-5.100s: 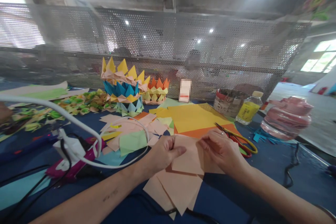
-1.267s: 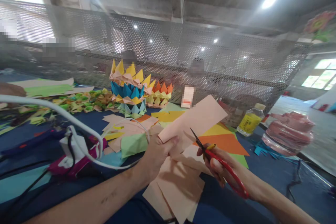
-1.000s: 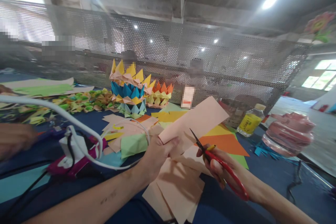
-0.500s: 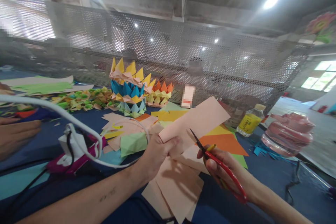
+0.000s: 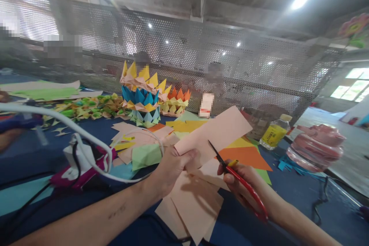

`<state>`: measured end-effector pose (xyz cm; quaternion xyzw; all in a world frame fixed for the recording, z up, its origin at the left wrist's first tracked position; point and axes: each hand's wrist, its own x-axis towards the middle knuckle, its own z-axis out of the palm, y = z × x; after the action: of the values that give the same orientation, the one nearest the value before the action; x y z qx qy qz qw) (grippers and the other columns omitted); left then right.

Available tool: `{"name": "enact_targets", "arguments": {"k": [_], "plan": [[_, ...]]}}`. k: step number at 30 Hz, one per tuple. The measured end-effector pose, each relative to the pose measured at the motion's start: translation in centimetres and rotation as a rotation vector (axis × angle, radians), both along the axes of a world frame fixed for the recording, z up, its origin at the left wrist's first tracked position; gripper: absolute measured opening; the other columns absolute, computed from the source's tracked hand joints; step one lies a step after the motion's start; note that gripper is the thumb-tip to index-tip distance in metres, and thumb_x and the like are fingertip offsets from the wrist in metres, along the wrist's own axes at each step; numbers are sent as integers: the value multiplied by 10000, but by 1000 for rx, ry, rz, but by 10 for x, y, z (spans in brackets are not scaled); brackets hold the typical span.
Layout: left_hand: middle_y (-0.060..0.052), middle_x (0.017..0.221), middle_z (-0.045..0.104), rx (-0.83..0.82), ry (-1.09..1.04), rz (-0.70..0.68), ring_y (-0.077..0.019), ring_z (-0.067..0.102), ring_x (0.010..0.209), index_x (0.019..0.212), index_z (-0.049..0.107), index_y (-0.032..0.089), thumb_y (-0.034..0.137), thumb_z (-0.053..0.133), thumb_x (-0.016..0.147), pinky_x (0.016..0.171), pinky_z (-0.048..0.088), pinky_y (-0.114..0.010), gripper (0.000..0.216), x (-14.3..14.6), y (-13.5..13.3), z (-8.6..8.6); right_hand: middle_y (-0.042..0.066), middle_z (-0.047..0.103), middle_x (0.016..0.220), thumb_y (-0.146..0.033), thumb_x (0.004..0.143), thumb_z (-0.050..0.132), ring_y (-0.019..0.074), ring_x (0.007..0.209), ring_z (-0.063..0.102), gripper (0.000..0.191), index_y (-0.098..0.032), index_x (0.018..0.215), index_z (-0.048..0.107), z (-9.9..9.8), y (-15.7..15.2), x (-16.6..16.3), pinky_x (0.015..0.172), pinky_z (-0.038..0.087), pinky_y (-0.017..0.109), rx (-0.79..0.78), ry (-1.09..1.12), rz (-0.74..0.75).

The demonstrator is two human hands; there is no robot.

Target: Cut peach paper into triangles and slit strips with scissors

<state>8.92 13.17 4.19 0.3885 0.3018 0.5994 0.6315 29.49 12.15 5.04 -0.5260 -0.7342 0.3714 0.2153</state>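
Note:
My left hand point(image 5: 175, 167) is closed on the lower left end of a pale pink paper strip point(image 5: 221, 130), its thumb pressed on the face. The strip tilts up to the right above the table. In my right hand point(image 5: 242, 182) are red-handled scissors point(image 5: 248, 186), their dark blades pointing up and left over the strip's lower edge. Whether the blades have the paper between them I cannot tell. A small yellow piece shows by the right fingers. Below both hands lie pale pink paper sheets point(image 5: 196, 207) on the dark blue tablecloth.
Folded-paper crowns point(image 5: 141, 100) stand at the back. Paper scraps point(image 5: 98, 109) heap to their left. A white cable point(image 5: 86, 130) arches over a magenta power strip point(image 5: 69, 178). At right are a yellow-labelled bottle point(image 5: 273, 132) and a pink jug point(image 5: 317, 148). A co-worker's hand point(image 5: 8, 138) shows at far left.
The strip and my left hand hold nearly still. The scissors' handle has shifted slightly up and left as my right fingers closed a little. At far left the co-worker's hand has moved outward, now by a blue object.

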Motion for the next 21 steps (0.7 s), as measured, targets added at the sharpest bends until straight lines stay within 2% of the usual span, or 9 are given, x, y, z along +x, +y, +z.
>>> {"name": "enact_targets", "arguments": {"k": [5,13,17,21], "plan": [[-63,818,714,-6,-2,-24,-179,629,741,872,702,134,243,756,625,695,497,-276,275,-1,2,-2,-77,436,526,-558,858,441,60,355,411,390,-182,936,509,-6,2,7,358,312,171,-4,-10,7],[-74,830,719,5,7,-54,-216,647,769,832,717,158,257,751,625,704,502,-300,232,-3,0,-1,-46,467,575,-653,817,420,98,432,522,487,-177,885,495,16,-11,-2,407,357,188,99,-59,94],[-85,846,719,-1,45,-48,-224,650,794,890,715,148,259,757,616,691,504,-293,299,-2,-2,0,-28,497,558,-723,779,388,98,418,502,571,-173,869,513,19,-12,-5,388,339,191,118,-68,87],[-99,864,719,-32,35,-114,-219,656,744,950,698,128,288,781,586,670,511,-304,406,1,-5,-1,-5,523,551,-740,777,360,113,458,518,611,-162,863,538,18,-13,-4,407,348,195,116,-110,86]]}}
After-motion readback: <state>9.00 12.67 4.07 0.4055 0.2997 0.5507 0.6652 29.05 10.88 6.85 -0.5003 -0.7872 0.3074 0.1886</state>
